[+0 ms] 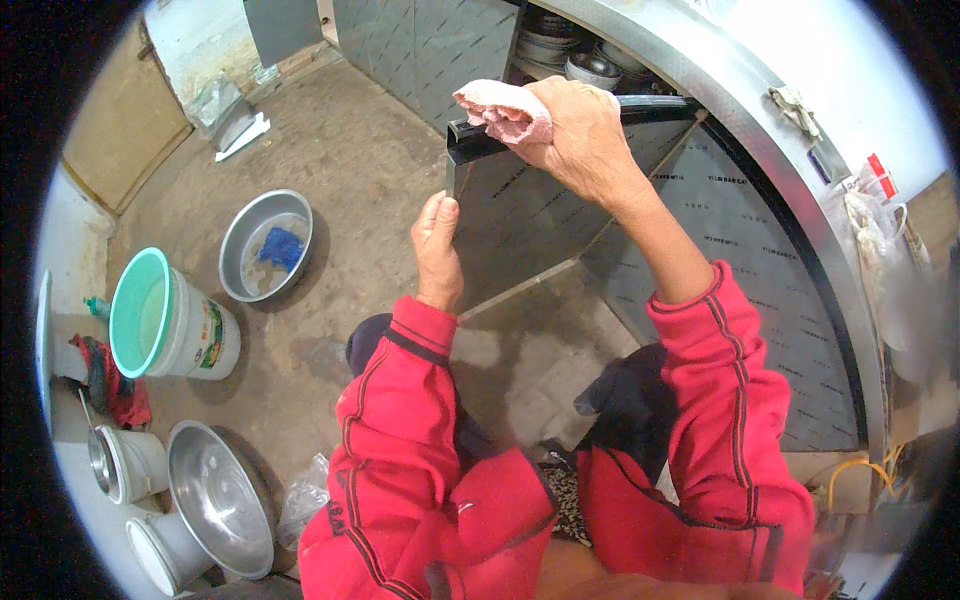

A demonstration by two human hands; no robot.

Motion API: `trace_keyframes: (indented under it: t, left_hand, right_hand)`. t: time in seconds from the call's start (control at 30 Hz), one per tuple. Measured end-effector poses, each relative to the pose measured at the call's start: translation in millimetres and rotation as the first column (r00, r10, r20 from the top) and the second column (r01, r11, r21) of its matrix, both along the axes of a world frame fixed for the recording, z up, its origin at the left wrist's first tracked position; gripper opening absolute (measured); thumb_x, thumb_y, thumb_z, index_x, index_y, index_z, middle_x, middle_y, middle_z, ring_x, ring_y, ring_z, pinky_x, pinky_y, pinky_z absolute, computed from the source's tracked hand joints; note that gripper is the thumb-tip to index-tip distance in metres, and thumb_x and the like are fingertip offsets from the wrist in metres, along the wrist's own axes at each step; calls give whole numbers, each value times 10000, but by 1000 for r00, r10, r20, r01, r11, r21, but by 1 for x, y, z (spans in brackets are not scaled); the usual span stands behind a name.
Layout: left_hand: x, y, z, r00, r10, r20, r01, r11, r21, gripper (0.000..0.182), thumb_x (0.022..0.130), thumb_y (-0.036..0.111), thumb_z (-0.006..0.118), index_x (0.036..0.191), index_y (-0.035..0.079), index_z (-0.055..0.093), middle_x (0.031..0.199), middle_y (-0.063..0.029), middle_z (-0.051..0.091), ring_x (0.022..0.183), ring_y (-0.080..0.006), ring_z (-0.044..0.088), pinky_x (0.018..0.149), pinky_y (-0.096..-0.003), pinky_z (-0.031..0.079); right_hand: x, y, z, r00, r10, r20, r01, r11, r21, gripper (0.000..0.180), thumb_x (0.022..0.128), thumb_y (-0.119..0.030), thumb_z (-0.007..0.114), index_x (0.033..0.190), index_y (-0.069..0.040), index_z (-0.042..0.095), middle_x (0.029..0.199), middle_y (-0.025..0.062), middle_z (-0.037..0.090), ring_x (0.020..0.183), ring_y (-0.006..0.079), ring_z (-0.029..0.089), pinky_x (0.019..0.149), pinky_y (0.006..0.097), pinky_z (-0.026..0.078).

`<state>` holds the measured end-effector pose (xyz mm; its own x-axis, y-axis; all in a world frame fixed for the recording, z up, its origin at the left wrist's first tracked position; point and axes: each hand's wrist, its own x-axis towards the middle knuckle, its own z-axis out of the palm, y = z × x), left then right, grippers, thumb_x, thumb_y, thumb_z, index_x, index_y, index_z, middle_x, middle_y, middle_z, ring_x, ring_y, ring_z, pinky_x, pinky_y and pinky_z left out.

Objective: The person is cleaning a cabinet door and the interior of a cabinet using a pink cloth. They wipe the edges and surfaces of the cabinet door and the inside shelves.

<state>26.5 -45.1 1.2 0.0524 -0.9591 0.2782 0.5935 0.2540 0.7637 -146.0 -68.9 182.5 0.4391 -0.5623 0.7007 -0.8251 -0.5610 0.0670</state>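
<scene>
A cabinet door with a patterned grey panel and a black top frame stands swung out from the counter. My right hand grips a folded pink cloth against the black top edge of the door, near its free corner. Below that corner, my left hand holds the door's narrow side edge, thumb up, fingers partly hidden. Behind the door, stacked bowls show inside the cabinet.
On the floor at left are a grey basin with a blue cloth in water, a white bucket topped by a green basin, and a large metal basin. The counter edge curves along the right.
</scene>
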Motion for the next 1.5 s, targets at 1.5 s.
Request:
trace_keyframes:
  t: [1.5]
  left_hand:
    - [16,16,5,976,-219,18,219,975,-30,389,896,273,764,1150,-12,691,1034,-4,691,929,-99,608,854,-262,471]
  right_hand:
    - [40,11,56,973,88,215,-227,545,807,414,738,-419,810,973,-79,777,802,123,734,698,189,645,719,354,531]
